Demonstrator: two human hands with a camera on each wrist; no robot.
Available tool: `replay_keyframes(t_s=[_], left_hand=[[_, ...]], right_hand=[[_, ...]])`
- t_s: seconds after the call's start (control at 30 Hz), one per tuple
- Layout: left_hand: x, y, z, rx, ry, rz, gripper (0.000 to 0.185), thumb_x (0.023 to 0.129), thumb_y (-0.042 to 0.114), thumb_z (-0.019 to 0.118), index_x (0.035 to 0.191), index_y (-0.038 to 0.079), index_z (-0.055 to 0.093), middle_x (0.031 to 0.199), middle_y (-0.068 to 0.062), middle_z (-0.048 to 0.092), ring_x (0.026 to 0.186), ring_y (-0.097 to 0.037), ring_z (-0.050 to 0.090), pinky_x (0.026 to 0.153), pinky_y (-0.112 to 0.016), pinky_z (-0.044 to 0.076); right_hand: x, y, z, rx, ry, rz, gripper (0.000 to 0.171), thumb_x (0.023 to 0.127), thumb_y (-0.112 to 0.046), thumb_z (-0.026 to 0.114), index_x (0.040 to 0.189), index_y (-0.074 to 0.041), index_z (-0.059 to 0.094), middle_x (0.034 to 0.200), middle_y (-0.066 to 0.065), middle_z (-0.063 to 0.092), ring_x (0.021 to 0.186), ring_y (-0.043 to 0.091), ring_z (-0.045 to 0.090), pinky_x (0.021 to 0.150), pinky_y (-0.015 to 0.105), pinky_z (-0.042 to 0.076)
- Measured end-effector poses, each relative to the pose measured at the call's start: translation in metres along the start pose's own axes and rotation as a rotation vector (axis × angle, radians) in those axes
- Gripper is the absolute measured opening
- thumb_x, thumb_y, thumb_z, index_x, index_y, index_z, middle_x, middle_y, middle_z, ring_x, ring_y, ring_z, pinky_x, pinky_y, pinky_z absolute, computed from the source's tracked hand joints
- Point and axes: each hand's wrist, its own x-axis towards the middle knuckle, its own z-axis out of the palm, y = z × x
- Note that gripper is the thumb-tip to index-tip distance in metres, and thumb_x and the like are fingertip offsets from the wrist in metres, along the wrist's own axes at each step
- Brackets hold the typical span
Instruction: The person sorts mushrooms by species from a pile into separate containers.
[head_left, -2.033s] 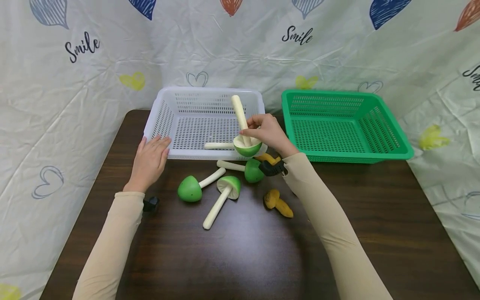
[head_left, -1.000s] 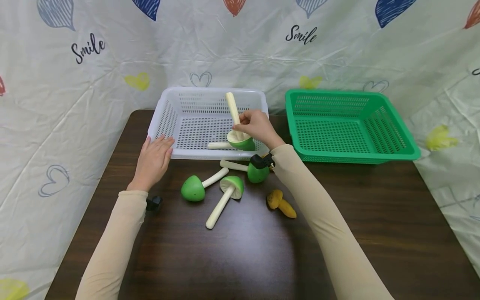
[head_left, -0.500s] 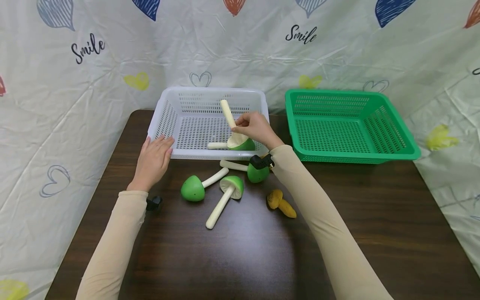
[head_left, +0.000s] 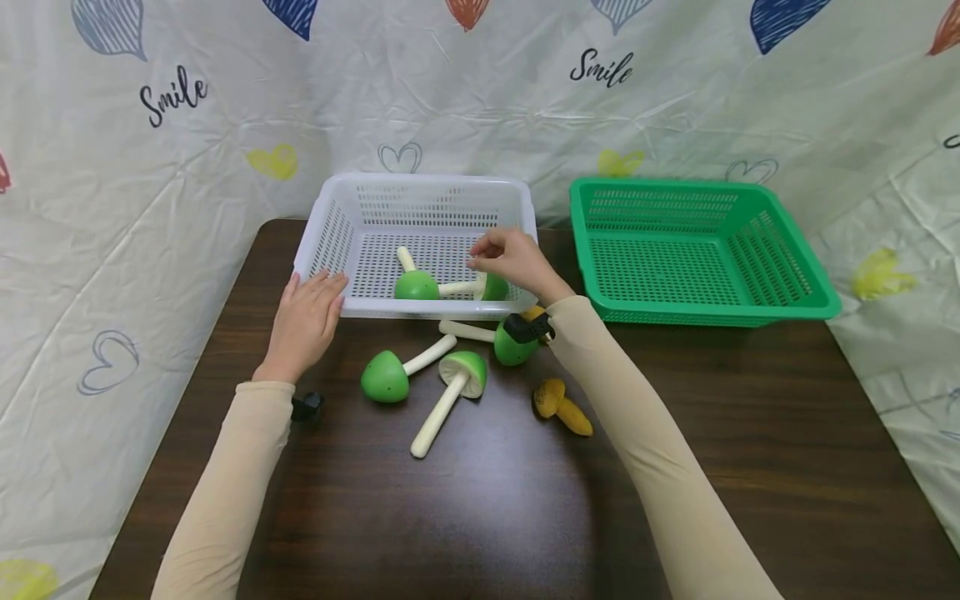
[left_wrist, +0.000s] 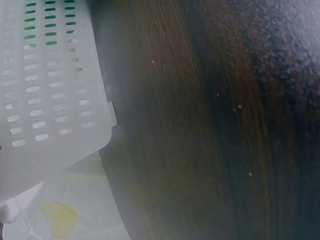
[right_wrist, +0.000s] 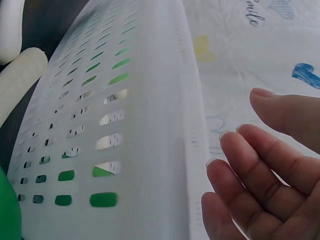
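Observation:
My left hand [head_left: 302,321] rests with extended fingers on the near left corner of the white basket [head_left: 420,308]. Over the basket's right end is my right hand [head_left: 517,260], holding nothing; in the right wrist view its fingers [right_wrist: 250,167] are loosely bent and apart from the thumb. Below it in the basket lie two toy mushrooms, a green-capped mushroom [head_left: 417,286] and a second green mushroom [head_left: 495,287] partly under the hand. On the table in front are three more with pale stems: a left one [head_left: 386,378], a middle one [head_left: 463,375] and a right one [head_left: 513,345].
A green basket [head_left: 708,315] stands at the back right, beside the white one. A yellow-brown mushroom [head_left: 562,407] lies on the dark wooden table [head_left: 480,517]; another yellow-brown piece [head_left: 534,312] is mostly hidden by the right wrist. A printed sheet [head_left: 480,117] hangs behind.
My right hand has moved left into the white basket and let go of a green mushroom, which has tipped over from stem-up to lying down. The left hand has stayed on the rim.

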Motion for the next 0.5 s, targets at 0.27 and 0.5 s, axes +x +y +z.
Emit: replay_keyframes(t_s=[0.27,0.5], left_hand=[[0.000,0.000,-0.001,0.000,-0.010,-0.008,0.036,0.097,0.016,0.047,0.128,-0.002,0.056,0.131,-0.016,0.056,0.127,-0.034,0.043,0.113,-0.049,0.013],[0.000,0.000,0.000,-0.001,-0.006,-0.008,0.036,0.097,0.016,0.047,0.128,-0.002,0.056,0.131,-0.016,0.056,0.128,-0.033,0.043,0.113,-0.049,0.013]], right_hand=[[-0.010,0.002,-0.001,0.049,-0.011,-0.027,0.023,0.087,-0.019,0.068,0.102,-0.002,0.068,0.094,0.008,0.065,0.087,0.020,0.058,0.078,0.035,0.048],[-0.027,0.002,0.002,0.043,-0.002,-0.097,0.018,0.088,-0.016,0.067,0.101,-0.004,0.068,0.094,0.008,0.065,0.086,0.019,0.059,0.079,0.034,0.049]])
